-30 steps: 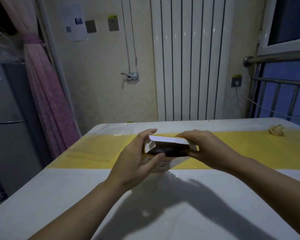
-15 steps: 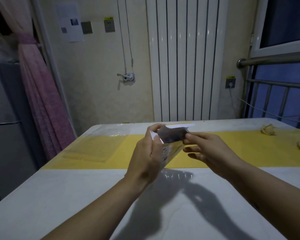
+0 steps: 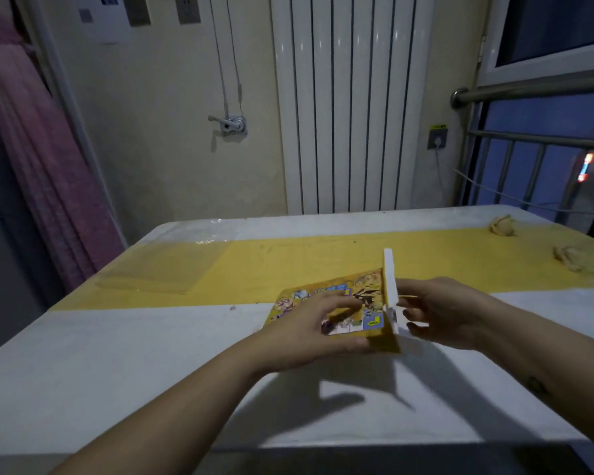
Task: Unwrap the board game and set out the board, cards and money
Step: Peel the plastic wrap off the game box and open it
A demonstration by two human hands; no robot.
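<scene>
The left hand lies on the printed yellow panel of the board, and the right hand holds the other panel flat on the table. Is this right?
Not quite. In the head view the right hand holds the other panel raised almost upright, not flat on the table. The left hand does lie on the printed yellow panel.

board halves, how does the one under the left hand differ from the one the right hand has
The flat half lies low and nearly level, with its printed yellow face up. The raised half stands almost upright and shows its white edge. The left hand rests spread fingers on the flat half, while the right hand grips the raised half from its far side. Both halves meet along one fold of the same board.
</scene>
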